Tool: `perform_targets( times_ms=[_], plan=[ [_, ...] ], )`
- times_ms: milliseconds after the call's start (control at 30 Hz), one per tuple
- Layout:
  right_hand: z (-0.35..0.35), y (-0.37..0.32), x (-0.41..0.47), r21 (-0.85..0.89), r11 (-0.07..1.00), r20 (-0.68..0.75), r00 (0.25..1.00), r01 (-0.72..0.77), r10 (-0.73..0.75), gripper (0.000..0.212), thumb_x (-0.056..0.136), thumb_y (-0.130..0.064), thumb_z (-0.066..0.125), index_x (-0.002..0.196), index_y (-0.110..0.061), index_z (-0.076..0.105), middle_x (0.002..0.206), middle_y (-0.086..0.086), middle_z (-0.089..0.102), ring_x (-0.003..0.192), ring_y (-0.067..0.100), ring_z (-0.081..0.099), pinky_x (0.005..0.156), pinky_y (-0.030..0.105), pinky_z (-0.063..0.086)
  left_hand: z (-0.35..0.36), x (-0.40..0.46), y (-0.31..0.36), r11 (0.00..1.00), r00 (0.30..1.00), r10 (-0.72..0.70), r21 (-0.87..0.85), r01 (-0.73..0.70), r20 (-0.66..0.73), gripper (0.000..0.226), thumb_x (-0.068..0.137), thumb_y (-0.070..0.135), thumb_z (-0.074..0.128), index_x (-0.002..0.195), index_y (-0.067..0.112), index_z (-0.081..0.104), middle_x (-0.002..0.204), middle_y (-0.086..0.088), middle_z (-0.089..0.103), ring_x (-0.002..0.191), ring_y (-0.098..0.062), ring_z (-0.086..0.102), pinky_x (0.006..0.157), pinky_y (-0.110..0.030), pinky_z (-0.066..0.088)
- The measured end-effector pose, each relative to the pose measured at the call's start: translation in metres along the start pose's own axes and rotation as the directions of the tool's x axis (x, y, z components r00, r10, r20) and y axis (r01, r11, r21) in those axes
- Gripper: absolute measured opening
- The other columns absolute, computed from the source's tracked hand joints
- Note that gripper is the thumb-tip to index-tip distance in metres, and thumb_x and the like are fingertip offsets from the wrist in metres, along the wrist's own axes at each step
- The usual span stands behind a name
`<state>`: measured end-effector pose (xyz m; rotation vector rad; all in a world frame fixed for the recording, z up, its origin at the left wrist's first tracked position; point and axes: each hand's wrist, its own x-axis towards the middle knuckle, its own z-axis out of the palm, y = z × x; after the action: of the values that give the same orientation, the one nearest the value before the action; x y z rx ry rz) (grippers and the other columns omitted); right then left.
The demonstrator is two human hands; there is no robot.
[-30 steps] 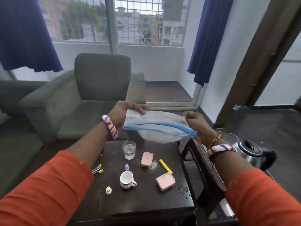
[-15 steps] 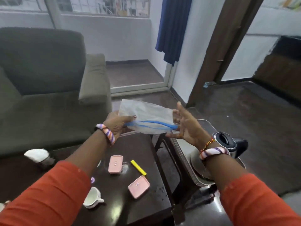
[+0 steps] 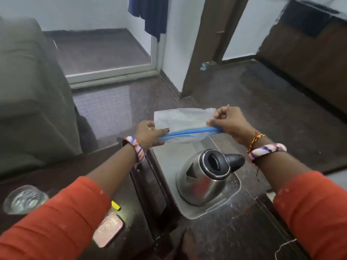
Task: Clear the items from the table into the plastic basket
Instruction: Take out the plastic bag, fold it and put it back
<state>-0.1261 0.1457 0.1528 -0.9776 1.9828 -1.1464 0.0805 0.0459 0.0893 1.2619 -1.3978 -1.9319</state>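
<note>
Bag: zip-lock bag (image 3: 185,122), clear plastic with a blue zip strip, held in the air at about 12 o'clock from the kettle, stretched flat between both hands.
Left hand: left hand (image 3: 148,135) at the bag's 9 o'clock end, grip pinching the blue strip between thumb and fingers.
Right hand: right hand (image 3: 230,122) at the bag's 3 o'clock end, grip pressed together on the strip and the bag's upper corner.
Wrists: striped bangle (image 3: 136,149) on the left wrist; striped bangle (image 3: 266,150) and red-and-yellow thread (image 3: 256,140) on the right; orange sleeves on both forearms.
Kettle: steel electric kettle (image 3: 204,177) with black lid and handle, upright in the plastic basket (image 3: 167,162), directly below the bag.
Basket: grey, just beside the surface's 3 o'clock edge; its far end lies under the bag.
Surface: dark surface (image 3: 62,171) at about 8 o'clock in the head view.
On the surface: drinking glass (image 3: 23,199) at the far 9 o'clock side; yellow marker (image 3: 115,205), partly hidden by the left sleeve; pink box (image 3: 109,229) at 6 o'clock from the marker, near the surface's edge.
Sofa: grey armchair (image 3: 28,87) at 10 o'clock, beyond the surface.
</note>
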Motion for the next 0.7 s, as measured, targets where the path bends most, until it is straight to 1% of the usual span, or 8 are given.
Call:
perform_targets(
  times_ms=[100,233,267,333,433,533,600,700],
  plan=[
    [-0.015,0.028,0.041,-0.024,0.997,0.251,0.966,-0.066,0.070,0.014,0.082,0.006,0.061,0.077,-0.007,0.059,0.062,-0.002,0.061,0.053,0.000,0.058,0.048,0.012,0.051,0.022,0.025,-0.018,0.997,0.984,0.024,0.078,-0.011,-0.175,0.026,0.072,0.000,0.073,0.095,-0.006,0.061,0.083,-0.015,0.063,0.044,-0.003,0.064,0.042,-0.022,0.056],
    [-0.017,0.081,0.091,-0.112,0.968,0.561,0.790,-0.223,0.247,0.021,0.089,0.005,0.053,0.108,-0.003,0.056,0.090,0.005,0.053,0.079,0.015,0.057,0.061,0.019,0.057,0.040,0.059,-0.060,0.969,0.902,-0.048,0.198,0.146,-0.430,0.026,0.067,0.007,0.079,0.063,0.007,0.053,0.068,-0.017,0.057,0.065,-0.028,0.063,0.052,-0.042,0.060],
    [-0.012,0.095,0.100,-0.141,0.959,0.603,0.747,-0.245,0.279,0.022,0.089,0.005,0.051,0.109,-0.004,0.054,0.090,0.004,0.051,0.078,0.014,0.055,0.061,0.019,0.057,0.041,0.068,-0.075,0.954,0.897,-0.082,0.227,0.197,-0.435,0.026,0.066,0.015,0.079,0.068,0.006,0.056,0.074,-0.019,0.060,0.073,-0.030,0.066,0.059,-0.046,0.061],
    [-0.001,0.120,0.113,-0.204,0.939,0.653,0.676,-0.278,0.342,0.024,0.091,0.004,0.050,0.115,0.000,0.052,0.087,0.001,0.049,0.077,0.011,0.053,0.062,0.017,0.056,0.043,0.081,-0.098,0.900,0.887,-0.148,0.312,0.303,-0.437,0.061,0.055,0.040,0.076,0.097,-0.001,0.061,0.097,-0.023,0.067,0.088,-0.035,0.068,0.074,-0.050,0.059],
    [0.016,0.147,0.125,-0.295,0.914,0.669,0.622,-0.280,0.407,0.034,0.092,0.002,0.049,0.124,0.012,0.045,0.084,0.001,0.047,0.078,0.010,0.051,0.071,0.021,0.054,0.052,0.084,-0.109,0.799,0.902,-0.195,0.471,0.374,-0.385,0.065,0.072,0.029,0.070,0.124,-0.002,0.049,0.110,-0.021,0.066,0.096,-0.035,0.066,0.081,-0.038,0.056],
    [0.027,0.158,0.129,-0.368,0.895,0.647,0.621,-0.253,0.442,0.040,0.092,-0.001,0.050,0.128,0.014,0.042,0.109,0.016,0.056,0.100,0.022,0.052,0.098,0.038,0.046,0.068,0.073,-0.094,0.693,0.887,-0.236,0.571,0.440,-0.398,0.056,0.082,0.028,0.064,0.125,-0.004,0.046,0.118,-0.017,0.060,0.107,-0.035,0.058,0.086,-0.034,0.049],
    [0.029,0.160,0.132,-0.443,0.874,0.637,0.617,-0.197,0.462,0.045,0.092,-0.004,0.050,0.132,0.012,0.038,0.138,0.028,0.044,0.122,0.033,0.050,0.106,0.043,0.039,0.070,0.073,-0.093,0.637,0.867,-0.266,0.599,0.486,-0.421,0.057,0.084,0.030,0.062,0.126,-0.003,0.043,0.121,-0.020,0.056,0.107,-0.035,0.056,0.081,-0.033,0.045],
    [0.025,0.153,0.136,-0.541,0.834,0.648,0.581,-0.105,0.493,0.050,0.093,-0.006,0.047,0.141,-0.007,0.035,0.146,0.018,0.038,0.132,0.033,0.041,0.107,0.045,0.038,0.067,0.069,-0.087,0.632,0.881,-0.261,0.620,0.465,-0.395,0.060,0.085,0.029,0.061,0.133,-0.002,0.040,0.133,-0.021,0.052,0.115,-0.033,0.054,0.094,-0.033,0.047]
  ],
)
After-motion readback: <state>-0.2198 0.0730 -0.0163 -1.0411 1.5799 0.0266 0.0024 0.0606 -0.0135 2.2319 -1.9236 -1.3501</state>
